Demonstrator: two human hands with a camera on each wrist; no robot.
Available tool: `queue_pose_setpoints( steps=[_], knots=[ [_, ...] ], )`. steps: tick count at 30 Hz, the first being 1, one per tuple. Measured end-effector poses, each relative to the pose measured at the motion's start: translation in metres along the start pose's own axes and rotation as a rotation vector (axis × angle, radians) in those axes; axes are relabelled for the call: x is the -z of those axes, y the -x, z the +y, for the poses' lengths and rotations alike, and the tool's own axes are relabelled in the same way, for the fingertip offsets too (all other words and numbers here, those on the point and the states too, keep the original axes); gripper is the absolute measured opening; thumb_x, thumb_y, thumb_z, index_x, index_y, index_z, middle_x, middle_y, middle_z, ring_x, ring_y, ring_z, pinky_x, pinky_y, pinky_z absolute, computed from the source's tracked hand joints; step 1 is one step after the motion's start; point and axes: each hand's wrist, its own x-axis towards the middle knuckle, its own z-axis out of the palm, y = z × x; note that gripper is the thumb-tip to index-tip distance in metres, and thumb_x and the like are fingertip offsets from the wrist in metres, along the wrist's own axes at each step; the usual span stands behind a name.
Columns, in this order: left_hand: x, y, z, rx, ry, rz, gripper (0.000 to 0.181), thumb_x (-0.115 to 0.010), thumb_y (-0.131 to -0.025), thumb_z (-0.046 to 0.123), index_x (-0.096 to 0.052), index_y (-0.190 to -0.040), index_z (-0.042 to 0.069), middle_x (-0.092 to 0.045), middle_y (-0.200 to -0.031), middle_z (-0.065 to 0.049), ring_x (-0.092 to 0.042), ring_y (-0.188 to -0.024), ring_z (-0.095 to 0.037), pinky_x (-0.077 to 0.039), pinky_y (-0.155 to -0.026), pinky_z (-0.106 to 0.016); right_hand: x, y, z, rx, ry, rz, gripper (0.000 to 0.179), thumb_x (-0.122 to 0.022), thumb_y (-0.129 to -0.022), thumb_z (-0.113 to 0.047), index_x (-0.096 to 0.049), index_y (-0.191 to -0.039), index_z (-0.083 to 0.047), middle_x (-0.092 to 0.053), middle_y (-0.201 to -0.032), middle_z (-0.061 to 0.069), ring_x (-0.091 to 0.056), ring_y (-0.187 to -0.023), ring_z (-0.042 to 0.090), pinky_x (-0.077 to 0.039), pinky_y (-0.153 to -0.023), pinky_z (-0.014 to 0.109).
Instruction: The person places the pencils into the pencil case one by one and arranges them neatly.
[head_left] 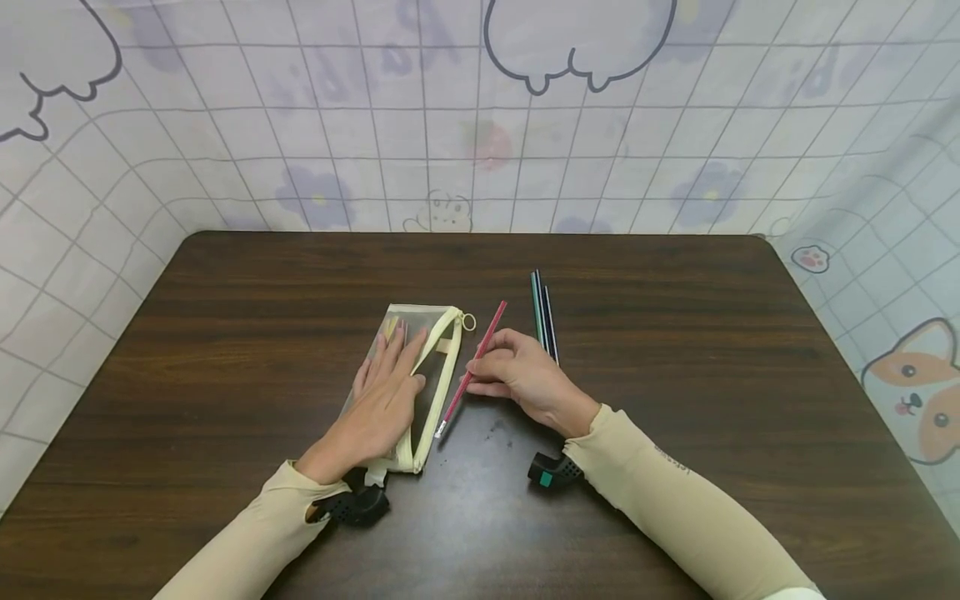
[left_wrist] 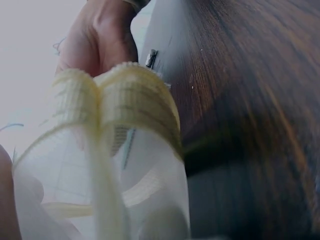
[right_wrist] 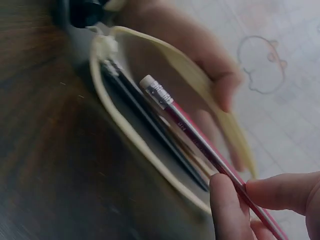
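the red pencil, white eraser and silver ferrule toward seven o'clock, is pinched in the right hand beside a gaping pouch at its nine o'clock. the left hand lies straight-fingered across the clear, yellow-edged pouch, partly covering it. a dark pencil shows inside; more pencils lie at two o'clock, partly hidden by the right hand.

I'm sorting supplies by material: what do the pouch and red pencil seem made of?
Pouch: probably clear, slightly cloudy plastic, since shapes show through; its ribbed yellow edging looks like fabric zipper tape.
Red pencil: glossy paint, by its light streak, likely over hidden wood; silvery, shiny band, probably metal; pale matte eraser, perhaps rubber.
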Motion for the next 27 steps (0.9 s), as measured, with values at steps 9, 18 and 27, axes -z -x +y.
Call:
queue_pose_setpoints(
  steps=[9,18,27],
  knots=[
    [0.001,0.001,0.003,0.008,0.003,-0.017,0.062,-0.027,-0.108,0.026,-0.012,-0.168,0.026,0.002,-0.177,-0.011,0.011,-0.164,-0.039,0.002,-0.124,-0.07,-0.028,-0.006,0.016,-0.031,-0.038,-0.029,0.025,-0.062,-0.094,0.009,-0.049,-0.115,0.005,-0.069,-0.093,0.011,-0.074,-0.08,0.013,-0.064,-0.083,0.033],
    [0.0,0.001,0.004,0.004,-0.001,-0.027,0.061,-0.024,-0.109,0.026,-0.012,-0.168,0.027,0.002,-0.177,-0.011,0.012,-0.163,-0.039,0.001,-0.124,-0.071,-0.045,-0.01,0.019,-0.058,0.009,-0.032,0.022,-0.063,-0.093,0.01,-0.054,-0.112,0.006,-0.071,-0.093,0.01,-0.073,-0.077,0.01,-0.063,-0.078,0.026],
    [-0.001,0.003,0.007,0.003,0.007,-0.02,0.062,-0.025,-0.108,0.024,-0.012,-0.168,0.027,0.002,-0.177,-0.011,0.011,-0.164,-0.037,0.001,-0.124,-0.071,-0.05,-0.015,0.017,-0.086,0.067,-0.052,0.023,-0.061,-0.095,0.005,-0.054,-0.117,0.008,-0.072,-0.109,0.021,-0.074,-0.084,0.012,-0.063,-0.085,0.03]
  ],
)
